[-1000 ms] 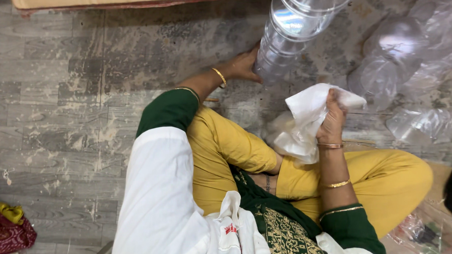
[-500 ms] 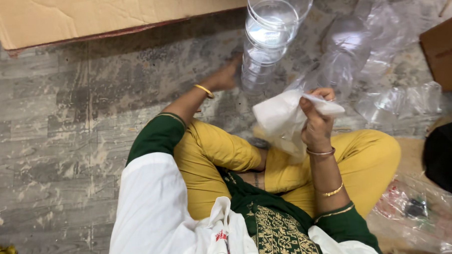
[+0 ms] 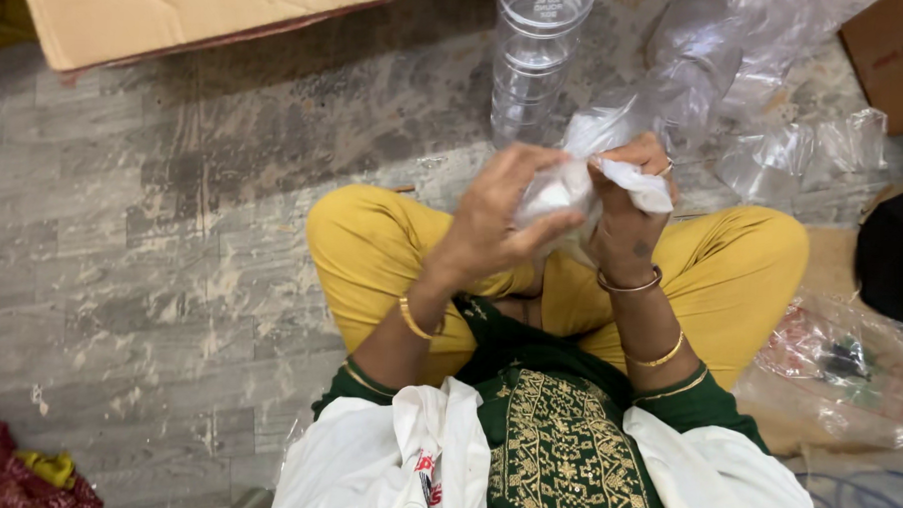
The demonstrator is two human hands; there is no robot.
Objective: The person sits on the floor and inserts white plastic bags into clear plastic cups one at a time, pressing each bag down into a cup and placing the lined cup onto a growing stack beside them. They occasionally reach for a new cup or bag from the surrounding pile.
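A flat brown cardboard box [image 3: 180,14] lies on the grey floor [image 3: 152,224] along the top left edge. A second brown cardboard box [image 3: 894,59] shows its corner at the top right. Crumpled clear plastic wrappers [image 3: 795,156] lie just below it. At the right edge, a clear plastic bag with red and green contents [image 3: 838,368] rests on brown cardboard.

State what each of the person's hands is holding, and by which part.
Both the left hand and the right hand grip one white cloth, bunched against a clear plastic piece; exact grip points are hidden.
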